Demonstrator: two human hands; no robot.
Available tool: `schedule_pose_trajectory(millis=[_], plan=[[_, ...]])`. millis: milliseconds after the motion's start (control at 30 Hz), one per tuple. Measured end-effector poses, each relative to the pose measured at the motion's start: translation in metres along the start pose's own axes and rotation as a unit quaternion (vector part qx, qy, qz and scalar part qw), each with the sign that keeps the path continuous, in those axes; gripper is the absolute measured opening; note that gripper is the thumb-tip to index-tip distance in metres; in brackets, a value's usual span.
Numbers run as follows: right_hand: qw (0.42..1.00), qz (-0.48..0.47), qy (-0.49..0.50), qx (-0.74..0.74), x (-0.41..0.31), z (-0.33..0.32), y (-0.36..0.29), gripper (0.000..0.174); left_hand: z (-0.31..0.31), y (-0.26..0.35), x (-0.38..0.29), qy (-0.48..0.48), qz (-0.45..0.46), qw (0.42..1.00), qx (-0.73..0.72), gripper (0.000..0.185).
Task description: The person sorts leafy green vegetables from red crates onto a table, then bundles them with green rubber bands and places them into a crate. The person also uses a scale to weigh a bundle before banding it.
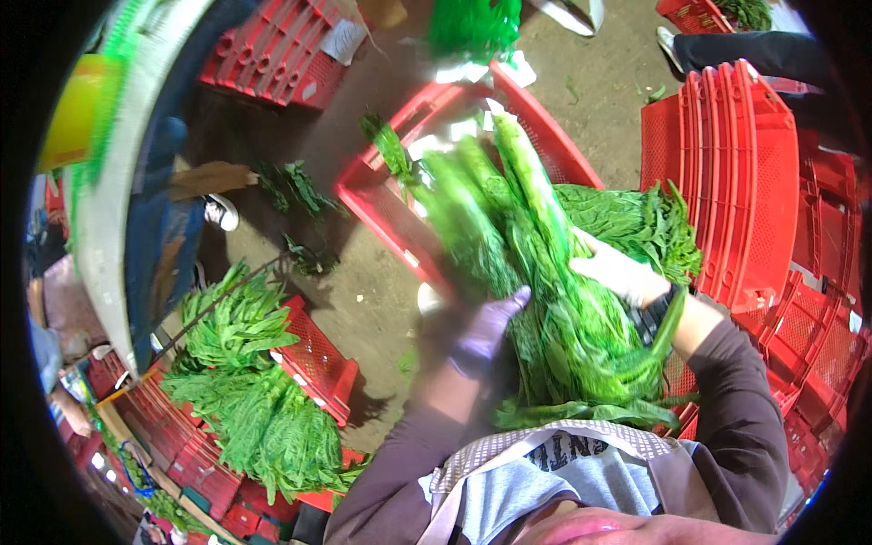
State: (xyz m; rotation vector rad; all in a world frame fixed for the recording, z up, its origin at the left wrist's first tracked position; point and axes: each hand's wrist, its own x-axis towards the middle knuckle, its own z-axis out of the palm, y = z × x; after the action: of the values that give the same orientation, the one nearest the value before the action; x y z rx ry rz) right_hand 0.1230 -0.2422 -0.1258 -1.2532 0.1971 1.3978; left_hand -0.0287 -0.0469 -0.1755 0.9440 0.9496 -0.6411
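Note:
My left hand (492, 325), in a purple glove, grips the left side of long bunches of leafy greens (504, 252), its thumb on the outer leaves. From the other side my right hand (616, 269), in a white glove, clasps the same bunches. Their pale stem ends point away from me, over a red plastic crate (392, 221), and the leaves hang toward my apron. Motion blurs the left bunches. White pieces (463, 129), too blurred to name, show around the stem ends. More leafy greens (613, 211) lie just beyond my right hand.
Nested red crates (722, 184) stand at the right. Leafy greens (272, 422) fill crates at lower left. Another crate stack (272, 61) is at upper left, near a person's leg (157, 225). Loose leaves (300, 187) litter the concrete floor (375, 300).

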Motion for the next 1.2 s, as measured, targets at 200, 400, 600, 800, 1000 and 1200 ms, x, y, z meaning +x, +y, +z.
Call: schedule_pose_trajectory(millis=[200,400,600,800,1000,1200], plan=[[0.978,-0.151,0.140,-0.022,-0.129,0.067,0.008,0.095,0.028,0.047,-0.136,-0.136,0.134,0.980,-0.050,0.039],[0.910,-0.335,0.242,-0.012,-0.258,0.135,-0.001,0.104,0.057,0.090,-0.208,-0.278,0.265,0.906,0.181,0.046],[0.767,-0.430,0.427,-0.211,-0.409,0.184,0.006,0.104,0.121,0.106,-0.295,-0.338,0.303,0.838,0.304,0.047],[0.554,-0.549,0.534,-0.326,-0.559,0.151,0.135,0.127,0.268,0.005,-0.352,-0.490,0.386,0.705,0.338,0.067],[0.514,-0.604,0.544,-0.274,-0.697,0.101,0.288,0.121,0.408,-0.148,-0.426,-0.474,0.402,0.580,0.527,0.070],[0.587,-0.559,0.573,-0.119,-0.832,0.102,0.408,0.097,0.534,-0.296,-0.500,-0.544,0.377,0.531,0.529,0.068]])
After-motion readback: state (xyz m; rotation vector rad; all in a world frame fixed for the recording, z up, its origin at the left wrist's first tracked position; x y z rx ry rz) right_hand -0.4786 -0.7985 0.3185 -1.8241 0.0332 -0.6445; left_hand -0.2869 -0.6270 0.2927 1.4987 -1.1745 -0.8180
